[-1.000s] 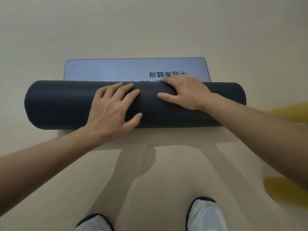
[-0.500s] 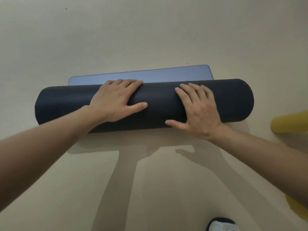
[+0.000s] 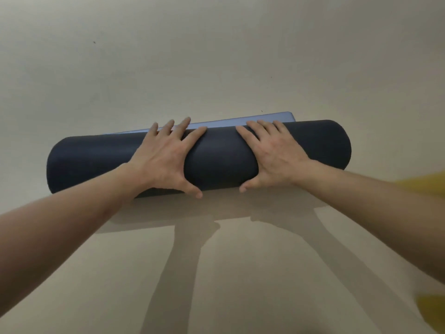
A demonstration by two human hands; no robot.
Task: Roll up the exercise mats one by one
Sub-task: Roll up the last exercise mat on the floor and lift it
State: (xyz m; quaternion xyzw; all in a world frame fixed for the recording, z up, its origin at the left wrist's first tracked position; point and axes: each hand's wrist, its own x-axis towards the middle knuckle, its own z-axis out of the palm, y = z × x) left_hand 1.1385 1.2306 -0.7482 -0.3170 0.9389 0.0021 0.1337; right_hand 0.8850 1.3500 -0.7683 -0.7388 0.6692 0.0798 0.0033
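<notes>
"Dark blue foam across the middle of the view: is that the mat [image 3: 216, 160]?"

"Yes. It lies crosswise on a pale beige floor [image 3: 216, 56], already wound into a thick roll. Only a thin strip [image 3: 240, 120] of its lighter blue face shows flat on the floor along the far side of the roll."

"Where are the hands?"

"Both rest on top of the roll, near its middle and a little apart. The left hand [image 3: 166, 155] and right hand [image 3: 277, 153] are spread flat, their fingers [image 3: 183, 125] straight and fanned over the far edge. The thumbs reach down the near side. Nothing is pinched; the palms press."

"So which step is this?"

"The last turn of this mat, I would judge. Very little is left to wind."

"What does the next move call for?"

"Probably one even push away from the body, both palms together, so the strip tucks under squarely. The right end of the strip reaches further out than the left, so uneven pressure could leave the roll skewed."

"Anything else in view?"

"A blurred yellow shape [image 3: 423, 184] at the right edge, too smeared to name."
</notes>
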